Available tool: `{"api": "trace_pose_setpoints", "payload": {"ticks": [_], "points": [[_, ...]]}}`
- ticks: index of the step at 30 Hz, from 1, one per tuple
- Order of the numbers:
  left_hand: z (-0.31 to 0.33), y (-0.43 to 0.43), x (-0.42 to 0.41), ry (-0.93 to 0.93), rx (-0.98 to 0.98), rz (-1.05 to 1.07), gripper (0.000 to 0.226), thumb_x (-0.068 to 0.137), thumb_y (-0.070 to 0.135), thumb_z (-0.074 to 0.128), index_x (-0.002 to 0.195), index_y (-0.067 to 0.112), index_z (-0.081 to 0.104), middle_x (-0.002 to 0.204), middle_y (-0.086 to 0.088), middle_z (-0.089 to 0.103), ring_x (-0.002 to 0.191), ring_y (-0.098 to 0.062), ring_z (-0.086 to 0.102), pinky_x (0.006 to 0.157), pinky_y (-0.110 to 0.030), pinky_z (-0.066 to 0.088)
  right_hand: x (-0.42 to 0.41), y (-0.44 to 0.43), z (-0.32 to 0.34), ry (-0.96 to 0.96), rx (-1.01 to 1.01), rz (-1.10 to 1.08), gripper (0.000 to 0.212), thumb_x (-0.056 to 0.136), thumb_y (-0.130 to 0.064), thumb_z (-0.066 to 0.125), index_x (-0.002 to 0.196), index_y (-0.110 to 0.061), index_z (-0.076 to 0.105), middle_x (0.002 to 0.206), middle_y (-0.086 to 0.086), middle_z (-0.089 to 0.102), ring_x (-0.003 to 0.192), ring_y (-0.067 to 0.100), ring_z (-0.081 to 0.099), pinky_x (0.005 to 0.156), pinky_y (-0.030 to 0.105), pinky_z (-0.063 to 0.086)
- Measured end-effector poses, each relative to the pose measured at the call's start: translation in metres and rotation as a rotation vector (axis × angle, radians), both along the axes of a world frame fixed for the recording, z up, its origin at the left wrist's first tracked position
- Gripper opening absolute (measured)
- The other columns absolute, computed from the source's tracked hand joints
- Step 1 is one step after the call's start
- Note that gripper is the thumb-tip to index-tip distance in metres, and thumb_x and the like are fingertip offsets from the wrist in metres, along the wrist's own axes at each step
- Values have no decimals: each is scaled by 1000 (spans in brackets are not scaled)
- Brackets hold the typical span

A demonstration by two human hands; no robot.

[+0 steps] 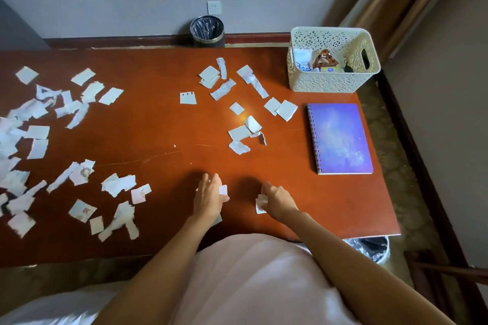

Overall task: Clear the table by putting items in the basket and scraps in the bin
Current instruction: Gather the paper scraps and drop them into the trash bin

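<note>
Torn white paper scraps (79, 113) lie scattered over the red-brown table (158, 126), thickest on the left and in the far middle. My left hand (208, 198) rests near the front edge, its fingers pinching a small scrap (223, 189). My right hand (277, 202) sits beside it, closed on a few small scraps (261, 204). A purple spiral notebook (339, 138) lies at the right. The cream lattice basket (332, 82) stands at the far right corner and holds a brown hair clip (324, 60), small packets and a dark item.
A dark round bin (207, 31) with a plastic liner stands on the floor behind the table against the wall. A second lined bin (375, 248) shows partly under the table's front right corner. A curtain hangs at the far right.
</note>
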State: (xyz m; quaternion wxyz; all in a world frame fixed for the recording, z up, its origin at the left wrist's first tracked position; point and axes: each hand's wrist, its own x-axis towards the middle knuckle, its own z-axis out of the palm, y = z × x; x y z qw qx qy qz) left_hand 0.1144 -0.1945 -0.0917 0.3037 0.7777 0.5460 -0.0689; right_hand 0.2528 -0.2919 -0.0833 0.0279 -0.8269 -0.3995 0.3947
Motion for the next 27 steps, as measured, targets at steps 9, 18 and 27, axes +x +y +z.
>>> {"api": "trace_pose_setpoints", "payload": {"ticks": [9, 18, 27], "points": [[7, 12, -2, -7, -59, 46, 19, 85, 8, 64, 102, 1, 61, 110, -13, 59, 107, -29, 56, 84, -33, 45, 1, 12, 4, 20, 56, -33, 25, 89, -12, 55, 113, -3, 57, 115, 21, 60, 105, 38, 58, 83, 37, 48], [33, 11, -41, -15, -109, -46, 20, 79, 23, 72, 82, 3, 70, 116, -9, 53, 110, -20, 51, 84, -28, 45, -18, 37, 8, 132, 174, 24, 22, 88, -9, 56, 109, -3, 62, 107, 18, 66, 96, 33, 63, 76, 37, 51], [20, -24, -39, 79, -63, -154, 12, 89, 15, 58, 95, 4, 58, 113, -11, 62, 103, -24, 56, 85, -31, 46, -10, 40, 5, 98, 146, -9, 21, 89, -14, 59, 104, 0, 62, 101, 20, 66, 91, 34, 63, 77, 42, 53]]}}
